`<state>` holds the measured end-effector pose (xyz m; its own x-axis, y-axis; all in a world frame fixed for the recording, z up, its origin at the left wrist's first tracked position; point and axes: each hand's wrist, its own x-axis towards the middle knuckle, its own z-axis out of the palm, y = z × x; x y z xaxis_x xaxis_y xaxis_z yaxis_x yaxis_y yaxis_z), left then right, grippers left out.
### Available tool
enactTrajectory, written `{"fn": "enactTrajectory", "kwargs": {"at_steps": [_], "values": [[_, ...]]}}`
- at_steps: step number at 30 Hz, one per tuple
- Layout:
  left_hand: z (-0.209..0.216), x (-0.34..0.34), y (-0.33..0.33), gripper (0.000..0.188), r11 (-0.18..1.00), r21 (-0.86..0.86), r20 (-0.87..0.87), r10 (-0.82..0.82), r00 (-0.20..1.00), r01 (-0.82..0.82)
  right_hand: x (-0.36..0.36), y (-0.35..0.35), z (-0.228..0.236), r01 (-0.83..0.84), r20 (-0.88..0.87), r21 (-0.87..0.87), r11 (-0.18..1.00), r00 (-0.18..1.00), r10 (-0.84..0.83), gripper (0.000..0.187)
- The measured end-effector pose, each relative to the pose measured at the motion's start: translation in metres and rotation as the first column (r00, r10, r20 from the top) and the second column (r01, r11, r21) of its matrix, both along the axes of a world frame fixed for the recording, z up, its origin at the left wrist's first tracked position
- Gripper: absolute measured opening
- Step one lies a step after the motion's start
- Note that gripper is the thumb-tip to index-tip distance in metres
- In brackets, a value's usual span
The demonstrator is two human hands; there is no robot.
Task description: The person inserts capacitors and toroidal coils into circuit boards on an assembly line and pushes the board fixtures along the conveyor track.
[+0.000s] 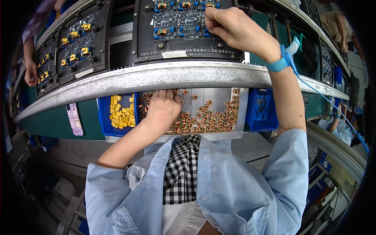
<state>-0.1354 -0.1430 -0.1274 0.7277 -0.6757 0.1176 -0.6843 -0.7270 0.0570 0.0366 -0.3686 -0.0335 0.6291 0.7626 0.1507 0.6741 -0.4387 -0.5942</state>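
My right hand [231, 29] is closed in a pinch at the right side of a circuit board panel [172, 21]; its fingers cover whatever is between them. Copper-wound ring coils [161, 32] and small blue parts stand on that panel, which sits in a black carrier frame [147, 56]. My left hand [163, 107] reaches into a clear-walled tray [243, 105] of loose ring coils [211, 121]. Its fingers are bent and close together among the coils, with the tips hidden. A blue band with a cord [277, 64] circles my right wrist.
A metal rail [184, 74] runs between the tray and the carrier. Blue bins hold yellow parts [122, 113] on the left and blue parts [261, 107] on the right. Another carrier [84, 58] stands left, near another person's hand [31, 73]. A pink phone-like case [74, 119] lies left.
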Motion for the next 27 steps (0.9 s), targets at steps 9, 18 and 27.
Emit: {"fn": "enactTrajectory", "kwargs": {"at_steps": [9, 18, 27], "values": [[-0.001, -0.006, 0.007, 0.019, 0.998, 0.062, -0.147, 0.028, 0.989, -0.019, -0.01, 0.009, 0.034, 0.076, -0.026, -0.214, 0.974, 0.996, -0.083, 0.008], [-0.001, -0.002, 0.009, 0.013, 1.0, 0.019, -0.126, 0.009, 0.992, -0.006, 0.01, -0.003, -0.002, -0.053, -0.014, -0.095, 0.994, 0.999, 0.051, 0.008], [0.001, -0.003, 0.009, 0.025, 0.994, 0.106, -0.275, 0.056, 0.96, -0.027, -0.002, 0.008, 0.034, 0.042, -0.049, -0.291, 0.956, 0.997, -0.058, 0.008]]}}
